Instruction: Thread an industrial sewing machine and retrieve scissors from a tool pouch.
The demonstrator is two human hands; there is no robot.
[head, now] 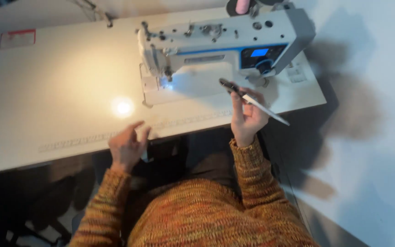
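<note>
A thin tool (pixel 252 101) sits pinched in the right hand (pixel 248 116), its pale end jutting past the table (pixel 60 82) edge; the machine (pixel 220 50) stands just beyond; the left hand (pixel 126 144), fingers loosely spread and holding nothing, rests on the near edge, bare tabletop beyond it.

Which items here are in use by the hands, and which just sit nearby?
In use:
right hand holding a slim white strip with a dark end
left hand at the table's front edge

Nearby:
sewing machine
pink thread spool
white table
red label
</note>
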